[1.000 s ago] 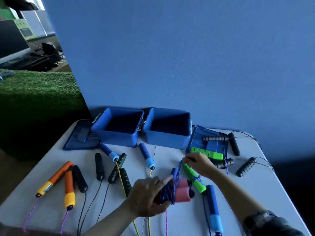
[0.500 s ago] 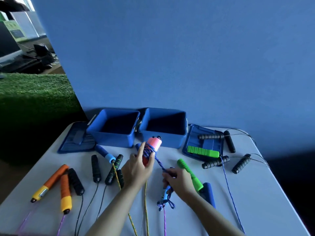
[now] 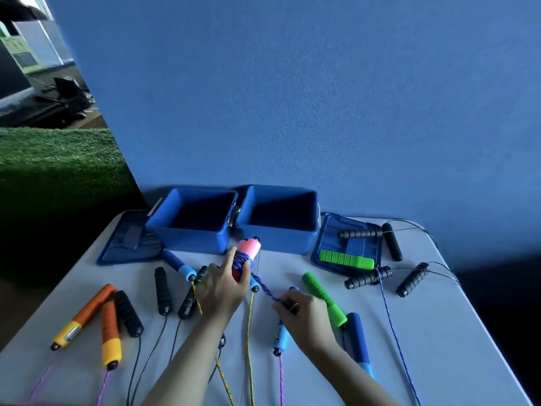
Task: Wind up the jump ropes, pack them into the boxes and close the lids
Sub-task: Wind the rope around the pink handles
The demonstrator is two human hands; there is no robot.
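At centre frame my left hand point(image 3: 222, 291) grips the pink handles point(image 3: 247, 253), blue rope point(image 3: 265, 287) coiled around them, just in front of two open blue boxes point(image 3: 190, 238). My right hand point(image 3: 304, 315), lower right of centre, pinches the free end of that rope, which runs taut between both hands. The boxes' lids point(image 3: 328, 256) lie flat on the white counter point(image 3: 439, 332) either side. Orange handles point(image 3: 109, 326) lie at lower left, black ones point(image 3: 412, 279) at right, a green one point(image 3: 322, 297) beside my right hand.
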